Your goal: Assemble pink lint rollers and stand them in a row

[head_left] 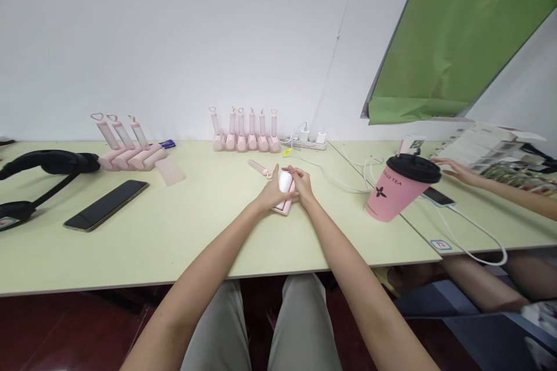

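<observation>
Near the middle of the table, my left hand (272,193) and my right hand (303,184) close around a small pink case with a white rounded top (285,182). The left fingers grip its left side, while the right fingers press on the upper right side. Part of the case is hidden by the hands, so its exact kind does not show. Just beyond my left hand lies a pale pink strap-like piece with a loop (258,167).
Several pink blocks with upright tubes (252,140) line the wall; others (130,153) stand left, by a phone (107,205) and a black headset (52,163). To the right are a tilted pink cup (394,188), a power strip (307,143), cables, and another person's hand (456,171).
</observation>
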`<state>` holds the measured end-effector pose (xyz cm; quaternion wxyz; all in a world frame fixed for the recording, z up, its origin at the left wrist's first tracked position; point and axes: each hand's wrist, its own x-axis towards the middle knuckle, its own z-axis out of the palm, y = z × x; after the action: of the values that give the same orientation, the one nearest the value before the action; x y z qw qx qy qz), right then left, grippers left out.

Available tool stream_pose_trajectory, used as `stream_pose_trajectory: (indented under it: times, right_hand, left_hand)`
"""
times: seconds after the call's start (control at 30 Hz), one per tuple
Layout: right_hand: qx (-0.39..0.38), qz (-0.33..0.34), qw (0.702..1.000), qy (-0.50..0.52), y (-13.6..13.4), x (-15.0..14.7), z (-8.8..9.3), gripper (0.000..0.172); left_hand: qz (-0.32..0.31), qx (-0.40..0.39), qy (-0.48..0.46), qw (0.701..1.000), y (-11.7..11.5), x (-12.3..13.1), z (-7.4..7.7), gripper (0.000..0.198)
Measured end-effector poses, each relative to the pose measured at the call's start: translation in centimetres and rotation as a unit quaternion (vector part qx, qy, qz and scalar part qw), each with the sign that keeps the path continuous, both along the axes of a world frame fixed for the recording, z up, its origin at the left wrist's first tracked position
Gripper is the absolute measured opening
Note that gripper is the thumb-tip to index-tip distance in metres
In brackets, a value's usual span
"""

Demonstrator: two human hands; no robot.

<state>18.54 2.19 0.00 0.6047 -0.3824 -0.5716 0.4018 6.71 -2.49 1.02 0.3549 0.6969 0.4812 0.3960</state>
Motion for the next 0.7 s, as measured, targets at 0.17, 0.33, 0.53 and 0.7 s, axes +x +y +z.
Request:
stream_pose_trajectory:
  times: [0.17,0.33,0.53,0.7]
  right_hand:
    - [0.008,-0.030,0.999,-0.015,0.3,0.0,-0.2,0.052]
    - [0.099,-0.126,0.940,-0.302,0.8,1.1,-0.3,0.037]
    - [0.203,-0.033,0.782,-0.589,3.4,-1.3,2.1,0.065]
    - [0.081,-0.064,0.777,-0.621,4.9,-6.2,1.8,0.042]
  left_hand:
    - [0.007,-0.004,-0.086,0.996,0.8,-0.2,-0.1,0.099]
    - [0.118,-0.064,-0.246,0.960,3.6,-3.3,-0.1,0.069]
    - [0.271,-0.051,-0.411,0.869,5.9,-9.0,-1.0,0.048]
    - [0.315,-0.013,-0.454,0.833,6.7,-10.8,-1.7,0.045]
